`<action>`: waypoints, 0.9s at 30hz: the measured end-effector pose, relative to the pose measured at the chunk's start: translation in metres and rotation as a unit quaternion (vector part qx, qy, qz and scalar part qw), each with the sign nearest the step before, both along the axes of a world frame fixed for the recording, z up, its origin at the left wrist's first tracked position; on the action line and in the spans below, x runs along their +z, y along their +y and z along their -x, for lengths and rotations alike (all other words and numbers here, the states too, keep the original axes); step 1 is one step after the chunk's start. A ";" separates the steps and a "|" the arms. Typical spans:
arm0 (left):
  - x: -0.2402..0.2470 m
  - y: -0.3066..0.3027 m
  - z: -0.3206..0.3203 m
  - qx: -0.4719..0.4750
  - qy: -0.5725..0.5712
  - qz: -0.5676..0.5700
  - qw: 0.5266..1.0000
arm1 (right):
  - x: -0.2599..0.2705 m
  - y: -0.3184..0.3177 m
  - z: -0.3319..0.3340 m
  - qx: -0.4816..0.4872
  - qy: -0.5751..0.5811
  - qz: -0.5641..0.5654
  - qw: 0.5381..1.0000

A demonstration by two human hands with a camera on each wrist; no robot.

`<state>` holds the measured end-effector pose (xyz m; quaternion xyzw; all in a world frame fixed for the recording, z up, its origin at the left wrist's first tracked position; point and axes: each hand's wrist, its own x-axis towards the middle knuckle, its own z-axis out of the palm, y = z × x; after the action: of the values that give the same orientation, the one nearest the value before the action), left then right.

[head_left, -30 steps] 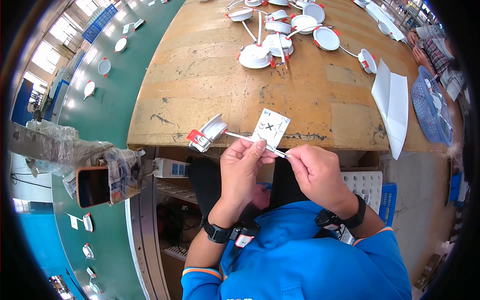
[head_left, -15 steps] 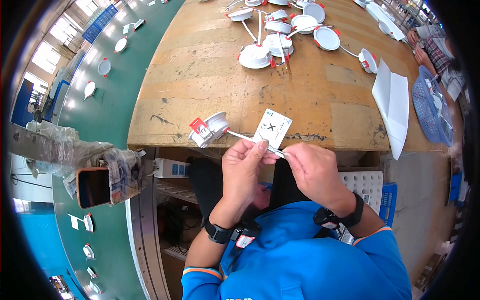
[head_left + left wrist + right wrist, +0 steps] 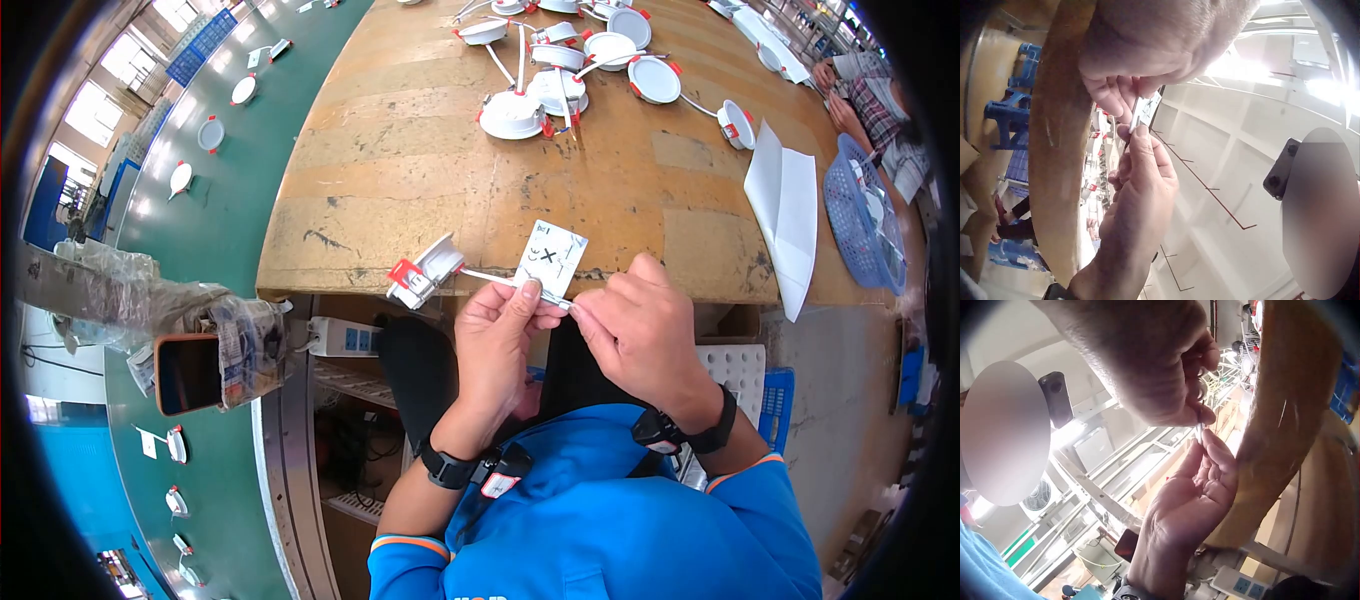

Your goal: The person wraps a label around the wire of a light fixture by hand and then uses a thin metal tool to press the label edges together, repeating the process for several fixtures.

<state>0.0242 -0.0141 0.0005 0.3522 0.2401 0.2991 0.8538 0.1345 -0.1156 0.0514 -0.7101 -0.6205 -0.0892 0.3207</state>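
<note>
In the head view the left hand (image 3: 495,345) pinches a white cable (image 3: 487,276) between thumb and fingers, just below a white printed card (image 3: 552,258). The cable runs left to a round white lamp (image 3: 437,262) with a red clip, tilted at the table's front edge. Close by on the right, the right hand (image 3: 645,335) pinches the cable's end with thumb and finger. Both wrist views show the left hand (image 3: 1141,181) and the right hand (image 3: 1166,381) meeting at a thin white piece (image 3: 1200,432). The wires at the tip are too small to tell apart.
Several white lamps (image 3: 512,115) with cables lie at the table's back. Folded white sheets (image 3: 785,215) and a blue basket (image 3: 862,225) are on the right. A phone (image 3: 188,373) is mounted beside the green surface (image 3: 225,235) at left. Another person sits at the far right.
The lamp has tilted and shifted slightly right. Both hands have moved a little to the right, and the right hand's back has turned and risen while the pinch stays.
</note>
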 end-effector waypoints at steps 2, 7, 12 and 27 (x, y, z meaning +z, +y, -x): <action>0.000 0.000 0.001 -0.001 -0.001 -0.007 1.000 | 0.001 0.002 -0.001 0.024 0.012 -0.012 1.000; 0.001 0.003 -0.001 0.017 -0.009 -0.011 1.000 | -0.018 0.010 0.003 0.012 0.069 -0.050 0.996; 0.002 0.005 0.001 0.019 -0.007 -0.010 1.000 | -0.023 0.013 0.006 0.000 0.096 -0.068 0.993; 0.000 -0.004 0.002 -0.015 -0.027 0.030 0.999 | -0.020 0.008 0.002 0.018 0.115 -0.053 0.992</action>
<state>0.0220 -0.0180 0.0004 0.3214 0.2201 0.2882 0.8748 0.1326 -0.1072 0.0316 -0.6866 -0.5865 -0.0339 0.4283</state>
